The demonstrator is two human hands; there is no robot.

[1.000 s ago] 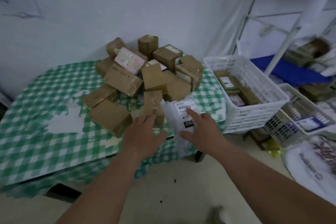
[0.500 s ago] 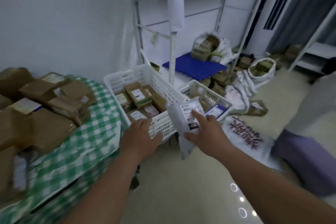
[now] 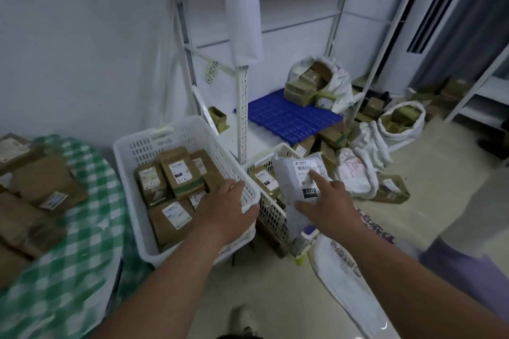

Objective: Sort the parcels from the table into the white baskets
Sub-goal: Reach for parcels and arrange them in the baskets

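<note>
My right hand (image 3: 329, 205) holds a white plastic mailer parcel (image 3: 296, 181) with a barcode label, index finger laid along the label, above the smaller white basket (image 3: 271, 212). My left hand (image 3: 227, 209) hovers with relaxed fingers over the right rim of the larger white basket (image 3: 165, 136), which holds several brown cardboard parcels (image 3: 179, 177). More brown parcels (image 3: 46, 187) lie on the green checked table (image 3: 82, 270) at the left.
A white metal shelf rack (image 3: 243, 107) tagged "1-2" stands behind the baskets, with a blue pallet (image 3: 292, 115) on its base. White sacks of parcels (image 3: 402, 121) and loose boxes cover the floor at the right. A white bag (image 3: 344, 278) lies beneath my right arm.
The view has swung right from the table to the baskets. My right hand carried the white mailer from the table edge to above the smaller basket; my left hand came over the larger basket's rim.
</note>
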